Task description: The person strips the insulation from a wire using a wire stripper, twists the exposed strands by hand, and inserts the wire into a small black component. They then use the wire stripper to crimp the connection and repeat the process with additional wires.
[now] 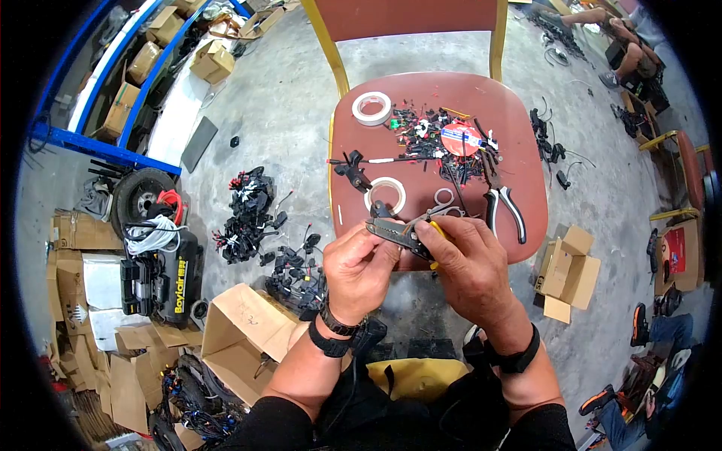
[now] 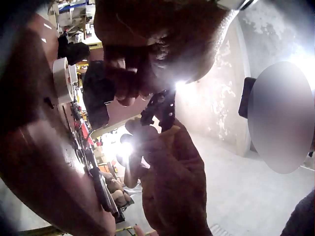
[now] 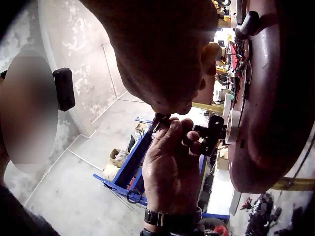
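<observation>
My right hand (image 1: pixel 474 267) grips a wire stripper (image 1: pixel 402 236) with a dark, notched jaw plate and yellow handles, pointing left above the chair's front edge. At its jaws, my left hand (image 1: pixel 357 274) has its fingers curled, holding a small black plastic part (image 3: pixel 210 135) that sticks out beside the fingers in the right wrist view. The end between the fingertips and the jaws is hidden. Just behind the hands on the seat lie a roll of white tape (image 1: pixel 386 197) and scissors (image 1: pixel 444 201).
The red chair seat (image 1: pixel 519 135) bears a pile of small connectors (image 1: pixel 421 135), another tape roll (image 1: pixel 371 109) and black-and-white-handled pliers (image 1: pixel 505 207). Black wired parts (image 1: pixel 252 210) lie on the floor at left, near an open cardboard box (image 1: pixel 244 323). A smaller box (image 1: pixel 568 270) stands right.
</observation>
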Action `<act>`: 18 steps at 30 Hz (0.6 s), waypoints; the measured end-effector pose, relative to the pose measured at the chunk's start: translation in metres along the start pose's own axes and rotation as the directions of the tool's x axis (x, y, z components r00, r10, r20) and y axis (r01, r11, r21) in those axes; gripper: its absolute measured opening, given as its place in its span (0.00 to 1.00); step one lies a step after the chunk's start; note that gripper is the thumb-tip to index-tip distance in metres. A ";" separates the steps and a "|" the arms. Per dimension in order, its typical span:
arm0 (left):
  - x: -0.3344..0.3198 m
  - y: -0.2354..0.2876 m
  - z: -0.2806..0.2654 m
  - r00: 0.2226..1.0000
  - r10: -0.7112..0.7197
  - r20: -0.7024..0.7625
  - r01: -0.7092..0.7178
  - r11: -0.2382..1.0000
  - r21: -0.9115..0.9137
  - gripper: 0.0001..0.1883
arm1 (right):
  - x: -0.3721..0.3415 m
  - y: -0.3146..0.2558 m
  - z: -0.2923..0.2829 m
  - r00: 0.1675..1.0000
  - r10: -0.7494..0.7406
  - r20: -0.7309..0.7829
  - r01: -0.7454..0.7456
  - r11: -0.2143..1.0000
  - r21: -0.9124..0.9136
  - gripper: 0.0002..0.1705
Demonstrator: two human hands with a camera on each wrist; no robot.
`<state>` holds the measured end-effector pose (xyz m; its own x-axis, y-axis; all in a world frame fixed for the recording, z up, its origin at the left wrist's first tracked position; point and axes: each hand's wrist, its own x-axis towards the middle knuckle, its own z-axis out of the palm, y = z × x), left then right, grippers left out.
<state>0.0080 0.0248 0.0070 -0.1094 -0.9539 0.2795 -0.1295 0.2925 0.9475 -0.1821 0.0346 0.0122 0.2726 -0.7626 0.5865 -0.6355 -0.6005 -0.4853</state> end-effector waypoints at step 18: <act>0.003 -0.001 0.011 0.959 -0.280 0.033 0.282 0.946 -0.161 0.05 | -0.002 0.002 -0.008 0.947 0.242 0.210 -0.299 0.905 0.304 0.23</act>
<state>-0.0028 0.0219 0.0049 -0.1008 -0.9949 -0.0024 0.0053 -0.0030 1.0000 -0.1893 0.0367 0.0157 0.2557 -0.9183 0.3021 -0.4370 -0.3886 -0.8112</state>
